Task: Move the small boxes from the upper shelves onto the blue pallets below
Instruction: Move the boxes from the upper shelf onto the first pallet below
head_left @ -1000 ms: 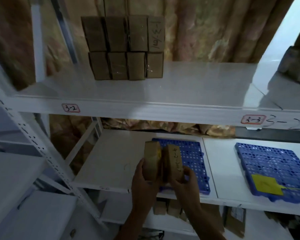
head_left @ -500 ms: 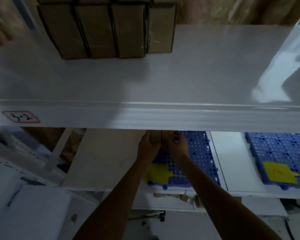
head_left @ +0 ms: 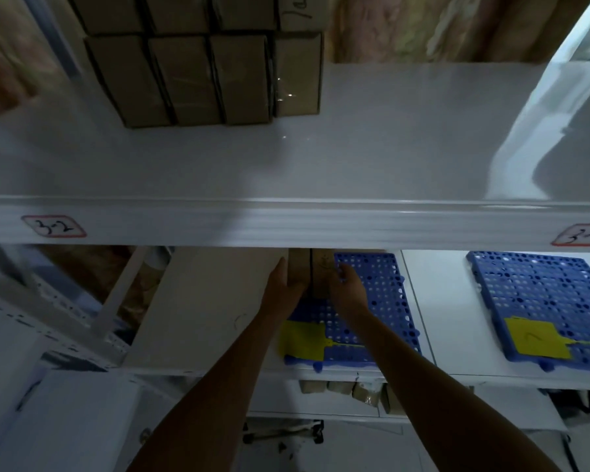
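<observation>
Two small brown boxes stand side by side at the far left of a blue pallet (head_left: 375, 301) on the lower shelf. My left hand (head_left: 283, 291) grips the left box (head_left: 297, 267). My right hand (head_left: 346, 287) grips the right box (head_left: 322, 270), which has writing on top. The upper shelf's front beam hides the boxes' far ends. A stack of several brown boxes (head_left: 205, 73) stays on the upper shelf (head_left: 389, 158), at its back left.
A yellow tag (head_left: 302, 342) lies on the near end of the pallet. A second blue pallet (head_left: 539, 294) with its own yellow tag (head_left: 530, 338) lies to the right. More small boxes (head_left: 341, 390) sit on the shelf below. Labels mark the upper beam.
Both hands carried the two boxes down and forward under the upper shelf onto the far end of the left pallet. The view tilted down and moved closer to the rack.
</observation>
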`<state>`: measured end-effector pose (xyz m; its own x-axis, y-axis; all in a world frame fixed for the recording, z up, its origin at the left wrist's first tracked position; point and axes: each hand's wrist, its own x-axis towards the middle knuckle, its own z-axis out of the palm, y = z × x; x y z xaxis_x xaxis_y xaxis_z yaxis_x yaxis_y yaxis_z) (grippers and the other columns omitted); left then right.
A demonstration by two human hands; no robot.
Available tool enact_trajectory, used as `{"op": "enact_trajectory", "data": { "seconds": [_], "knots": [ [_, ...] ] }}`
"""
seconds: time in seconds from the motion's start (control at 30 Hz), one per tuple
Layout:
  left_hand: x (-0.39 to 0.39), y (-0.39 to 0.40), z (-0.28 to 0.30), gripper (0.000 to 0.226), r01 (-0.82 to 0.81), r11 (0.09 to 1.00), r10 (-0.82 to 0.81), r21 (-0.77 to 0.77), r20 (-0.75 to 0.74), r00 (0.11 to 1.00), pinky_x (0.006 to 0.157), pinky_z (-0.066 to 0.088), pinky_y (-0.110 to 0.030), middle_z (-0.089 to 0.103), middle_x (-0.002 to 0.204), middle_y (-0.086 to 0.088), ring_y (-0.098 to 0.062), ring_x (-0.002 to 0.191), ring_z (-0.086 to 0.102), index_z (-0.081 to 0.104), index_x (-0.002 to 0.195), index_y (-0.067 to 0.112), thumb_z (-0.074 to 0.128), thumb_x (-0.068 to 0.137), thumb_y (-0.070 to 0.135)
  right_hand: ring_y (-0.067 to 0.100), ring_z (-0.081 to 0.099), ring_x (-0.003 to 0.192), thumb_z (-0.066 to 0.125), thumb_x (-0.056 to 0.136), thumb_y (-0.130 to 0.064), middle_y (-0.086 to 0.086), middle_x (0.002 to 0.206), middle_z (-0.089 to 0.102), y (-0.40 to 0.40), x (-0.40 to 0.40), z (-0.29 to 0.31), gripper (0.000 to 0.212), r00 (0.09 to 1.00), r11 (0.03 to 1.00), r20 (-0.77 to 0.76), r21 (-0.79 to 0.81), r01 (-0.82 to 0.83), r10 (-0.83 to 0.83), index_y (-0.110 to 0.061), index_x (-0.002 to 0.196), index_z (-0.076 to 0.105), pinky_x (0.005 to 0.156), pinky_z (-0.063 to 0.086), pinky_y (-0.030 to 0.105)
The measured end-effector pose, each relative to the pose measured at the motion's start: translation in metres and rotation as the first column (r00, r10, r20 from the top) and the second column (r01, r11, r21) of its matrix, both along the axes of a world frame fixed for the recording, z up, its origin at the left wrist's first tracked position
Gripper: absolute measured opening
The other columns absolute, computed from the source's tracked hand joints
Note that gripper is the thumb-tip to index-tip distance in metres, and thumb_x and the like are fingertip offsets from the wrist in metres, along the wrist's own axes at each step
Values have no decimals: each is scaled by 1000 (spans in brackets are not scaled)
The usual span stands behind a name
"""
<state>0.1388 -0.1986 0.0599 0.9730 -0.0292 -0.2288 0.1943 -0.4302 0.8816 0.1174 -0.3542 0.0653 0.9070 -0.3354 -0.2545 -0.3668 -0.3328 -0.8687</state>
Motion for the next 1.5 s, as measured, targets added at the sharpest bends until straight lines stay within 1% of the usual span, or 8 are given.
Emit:
{"op": "enact_trajectory", "data": {
  "seconds": [0.23,0.37,0.5,0.63,0.97,1.2,1.33,1.5],
  "knots": [
    [-35,4,52,67,21,995,-29,99,80,996,122,30,-41,21,170,-5,-27,154,27,23,163,18,52,106,39,36,65,119,40,111,-44,17,148,58,-17,-39,44,59,988,978,-117,-169,-124,105,-15,162,34,77,45,33],
    [-74,4,98,66,1,998,-9,66,119,993,120,35,-43,25,169,-4,-28,152,32,26,163,20,52,106,40,37,56,136,38,111,-45,16,159,48,-21,-78,83,61,971,932,-121,-276,-235,208,-15,163,31,100,50,40],
    [-124,6,145,63,-7,999,0,35,203,979,112,45,-41,28,168,1,-28,147,40,30,161,30,52,105,45,37,61,129,35,110,-52,16,155,52,-19,-124,124,67,962,899,-32,-348,-266,272,-14,164,28,100,54,45],
    [-174,10,182,52,-22,997,-1,69,315,949,100,51,-38,51,151,2,-27,133,55,49,151,29,50,103,49,37,69,101,41,111,-41,17,118,72,-10,-170,157,47,939,907,117,-320,-274,325,-15,149,49,81,54,46],
    [-242,27,273,65,-82,996,94,-45,455,885,113,44,-42,54,150,1,-21,130,56,48,150,38,50,91,63,36,62,122,40,111,-37,20,137,65,42,-245,260,36,811,898,399,-295,-327,427,-13,125,63,95,47,34],
    [-237,66,334,69,-188,981,175,-49,646,743,112,44,-38,60,144,12,-14,132,55,60,140,37,46,84,73,25,42,150,43,109,-45,7,164,44,80,-238,328,59,733,916,556,-308,-256,392,-14,159,41,121,31,34],
    [-214,89,356,27,-148,980,197,-131,652,733,94,44,-32,64,102,36,-13,119,60,68,114,46,52,94,54,27,44,148,44,109,-43,10,162,46,104,-208,349,59,698,922,609,-314,-226,378,-11,158,41,116,35,33],
    [-158,122,373,41,-45,989,128,-139,676,726,104,49,-47,70,118,-1,-22,112,65,67,116,30,48,89,55,27,55,130,47,109,-36,12,148,59,132,-155,361,47,664,933,658,-299,-203,355,-8,145,53,80,31,14]
  ]
}}
